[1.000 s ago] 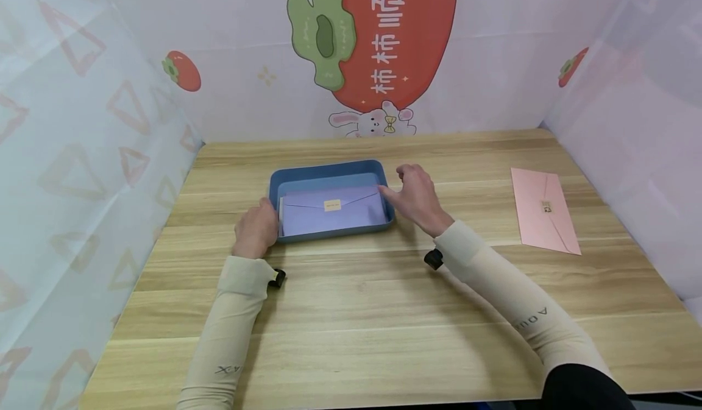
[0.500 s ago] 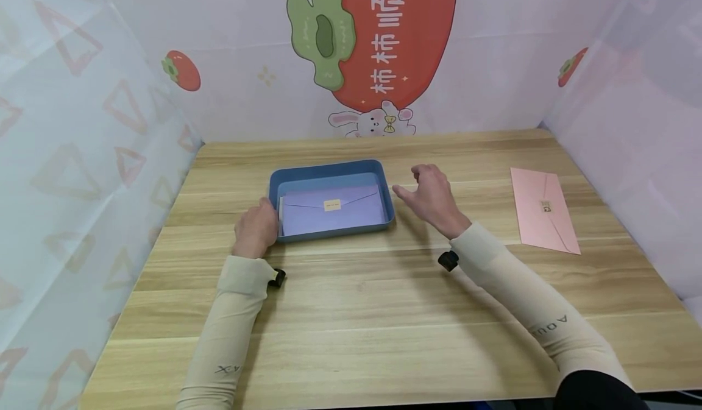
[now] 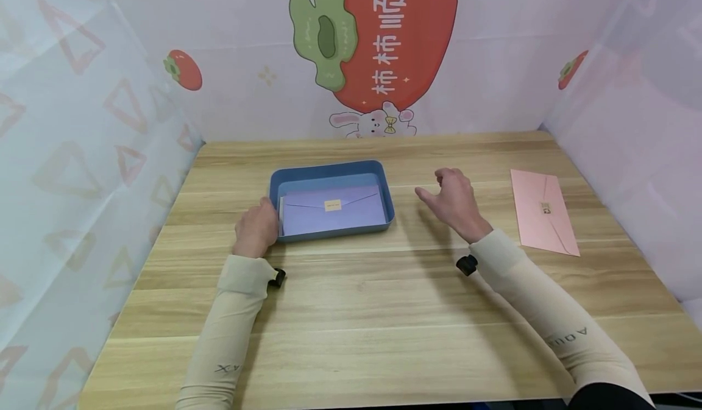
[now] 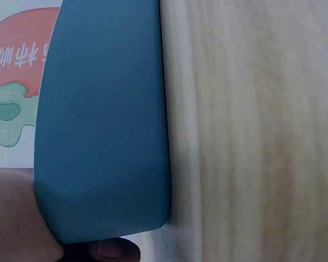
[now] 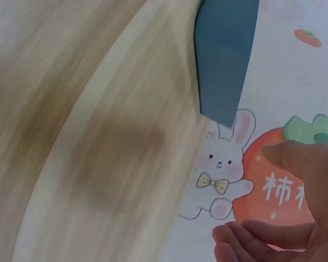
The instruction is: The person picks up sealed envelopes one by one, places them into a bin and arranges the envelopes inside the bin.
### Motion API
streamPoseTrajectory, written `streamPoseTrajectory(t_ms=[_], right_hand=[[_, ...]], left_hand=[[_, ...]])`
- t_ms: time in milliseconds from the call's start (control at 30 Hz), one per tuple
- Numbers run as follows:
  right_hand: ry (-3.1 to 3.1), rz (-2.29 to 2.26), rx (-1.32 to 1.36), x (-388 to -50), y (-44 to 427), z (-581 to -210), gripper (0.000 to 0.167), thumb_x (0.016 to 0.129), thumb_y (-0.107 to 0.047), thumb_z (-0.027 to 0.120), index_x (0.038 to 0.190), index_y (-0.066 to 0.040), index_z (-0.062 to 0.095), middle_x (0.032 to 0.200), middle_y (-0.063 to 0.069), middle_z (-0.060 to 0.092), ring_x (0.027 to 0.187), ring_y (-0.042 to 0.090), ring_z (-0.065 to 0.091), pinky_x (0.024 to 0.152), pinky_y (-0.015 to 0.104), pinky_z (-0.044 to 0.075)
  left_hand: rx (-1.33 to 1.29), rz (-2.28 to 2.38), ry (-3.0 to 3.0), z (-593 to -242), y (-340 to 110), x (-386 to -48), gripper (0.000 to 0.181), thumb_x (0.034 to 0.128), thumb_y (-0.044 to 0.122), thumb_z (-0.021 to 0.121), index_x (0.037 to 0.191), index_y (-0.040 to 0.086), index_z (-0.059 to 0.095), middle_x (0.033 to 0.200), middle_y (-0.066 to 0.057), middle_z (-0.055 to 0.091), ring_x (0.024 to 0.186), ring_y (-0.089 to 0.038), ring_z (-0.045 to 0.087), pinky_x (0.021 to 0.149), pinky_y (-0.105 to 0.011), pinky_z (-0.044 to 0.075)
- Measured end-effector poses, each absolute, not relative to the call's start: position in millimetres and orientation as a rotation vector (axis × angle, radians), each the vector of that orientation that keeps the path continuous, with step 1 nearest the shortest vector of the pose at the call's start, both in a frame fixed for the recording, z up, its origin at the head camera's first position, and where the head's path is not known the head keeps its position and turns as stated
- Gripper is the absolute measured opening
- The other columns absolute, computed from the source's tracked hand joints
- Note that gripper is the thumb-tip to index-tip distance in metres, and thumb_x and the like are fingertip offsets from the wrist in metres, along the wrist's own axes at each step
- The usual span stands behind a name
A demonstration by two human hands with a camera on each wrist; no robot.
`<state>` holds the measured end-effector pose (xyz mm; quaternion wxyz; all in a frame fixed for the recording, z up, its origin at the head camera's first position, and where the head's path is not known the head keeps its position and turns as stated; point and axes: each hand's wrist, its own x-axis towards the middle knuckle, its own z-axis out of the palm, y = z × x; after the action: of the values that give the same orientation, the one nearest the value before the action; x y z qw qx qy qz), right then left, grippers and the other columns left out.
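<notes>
A blue rectangular tray (image 3: 329, 171) sits on the wooden table, holding a purple envelope (image 3: 307, 220) with a pale sticker; a light edge shows at the envelope's left side. My left hand (image 3: 256, 227) grips the tray's left end, and in the left wrist view the thumb lies against the blue wall (image 4: 104, 120) with fingertips at its corner. To the right of the tray, my right hand (image 3: 454, 204) is above the table, thumb and fingers apart, nothing between them. A pink envelope (image 3: 545, 212) with a small sticker lies farther right, apart from that hand.
Printed cloth walls (image 3: 236, 93) with fruit and rabbit pictures enclose the wooden table (image 3: 362, 312) at the back and both sides. The table's front edge runs along the bottom of the head view.
My right hand has moved right, away from the tray's right rim toward the pink envelope. The left hand, tray and both envelopes stay in place.
</notes>
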<state>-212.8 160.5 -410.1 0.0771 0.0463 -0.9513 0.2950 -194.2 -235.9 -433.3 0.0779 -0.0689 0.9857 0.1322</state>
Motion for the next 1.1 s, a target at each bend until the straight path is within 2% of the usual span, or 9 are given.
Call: streamPoseTrajectory(t_ms=[300,900,1100], right_hand=[[-2.840,0.914,0.077,-208,188,-414,0.064,0.098,-0.030,0.074,0.138,0.017,0.055,0.133,0.035,0.060,0.120,0.047,0.058,0.106,0.061,0.048],[-2.816,0.816,0.004,-199,247,-419,0.066,0.098,-0.031,0.073,0.132,0.022,0.056,0.128,0.040,0.060,0.118,0.054,0.057,0.101,0.068,0.046],[-2.853,0.780,-0.075,-192,268,-420,0.071,0.099,-0.037,0.072,0.131,0.023,0.054,0.129,0.042,0.057,0.120,0.057,0.055,0.100,0.071,0.045]], left_hand=[[-0.209,0.391,2.946,-433,-234,-194,0.027,0.1098,0.013,0.038,0.126,-0.007,0.047,0.117,-0.035,0.066,0.105,-0.049,0.068,0.084,-0.061,0.056],[-0.207,0.398,2.953,-432,-236,-193,0.027,0.1102,0.014,0.034,0.121,-0.007,0.047,0.118,-0.037,0.066,0.106,-0.051,0.068,0.084,-0.061,0.056],[-0.212,0.406,2.954,-433,-235,-194,0.027,0.1097,0.014,0.035,0.122,-0.007,0.047,0.119,-0.036,0.065,0.107,-0.050,0.067,0.085,-0.061,0.056]])
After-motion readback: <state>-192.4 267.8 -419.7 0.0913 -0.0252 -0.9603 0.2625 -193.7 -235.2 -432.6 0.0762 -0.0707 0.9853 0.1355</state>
